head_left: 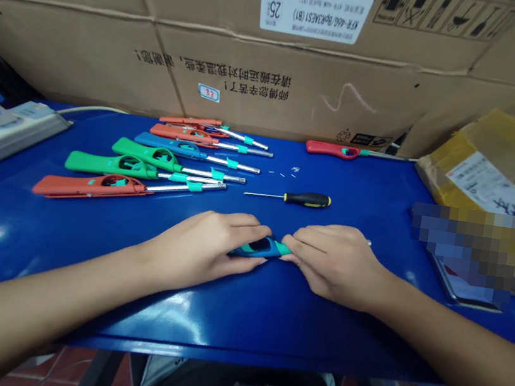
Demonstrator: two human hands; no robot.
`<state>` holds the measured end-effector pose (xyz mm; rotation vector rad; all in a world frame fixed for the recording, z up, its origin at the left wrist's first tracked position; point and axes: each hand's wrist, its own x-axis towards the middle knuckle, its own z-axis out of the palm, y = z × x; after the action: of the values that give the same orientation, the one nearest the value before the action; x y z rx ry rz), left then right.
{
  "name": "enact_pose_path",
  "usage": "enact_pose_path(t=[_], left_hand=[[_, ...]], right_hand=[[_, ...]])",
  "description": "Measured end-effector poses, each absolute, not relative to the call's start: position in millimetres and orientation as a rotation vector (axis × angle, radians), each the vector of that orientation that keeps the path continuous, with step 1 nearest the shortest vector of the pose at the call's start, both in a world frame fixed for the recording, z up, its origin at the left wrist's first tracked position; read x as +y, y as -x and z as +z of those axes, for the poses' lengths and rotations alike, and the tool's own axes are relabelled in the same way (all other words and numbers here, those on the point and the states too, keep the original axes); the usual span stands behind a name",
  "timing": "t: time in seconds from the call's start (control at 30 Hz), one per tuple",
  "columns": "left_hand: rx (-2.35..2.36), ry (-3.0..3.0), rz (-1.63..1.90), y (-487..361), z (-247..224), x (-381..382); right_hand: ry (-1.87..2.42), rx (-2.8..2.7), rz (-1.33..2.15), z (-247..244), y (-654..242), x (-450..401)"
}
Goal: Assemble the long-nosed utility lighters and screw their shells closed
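A blue lighter (257, 248) with green parts is held level between both hands over the blue table. My left hand (216, 245) is wrapped round its handle end, fingers on top and thumb below. My right hand (334, 261) closes round the other end beside the green piece, hiding most of the barrel. Just beyond the hands lies a black and yellow screwdriver (308, 199), its shaft pointing left. Several long lighters in orange, blue and green rest at the left, among them a front orange one (90, 187) and a green one (110, 165).
A red lighter (333, 150) lies by the large cardboard box (236, 75) at the back. A taped parcel (492, 188) and a phone (461, 273) are at the right. At the far left sits a white power strip (12, 126). Small pins lie behind the screwdriver.
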<state>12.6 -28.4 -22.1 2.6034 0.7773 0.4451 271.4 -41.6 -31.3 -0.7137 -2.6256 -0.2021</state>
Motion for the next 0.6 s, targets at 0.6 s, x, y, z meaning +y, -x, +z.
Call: enact_pose_path(t=[0.6], left_hand=[[0.8,-2.787,0.368,-15.4,-20.9,-31.1]], right_hand=[[0.895,-2.821,-0.073,-23.5,-267.6,-42.7]])
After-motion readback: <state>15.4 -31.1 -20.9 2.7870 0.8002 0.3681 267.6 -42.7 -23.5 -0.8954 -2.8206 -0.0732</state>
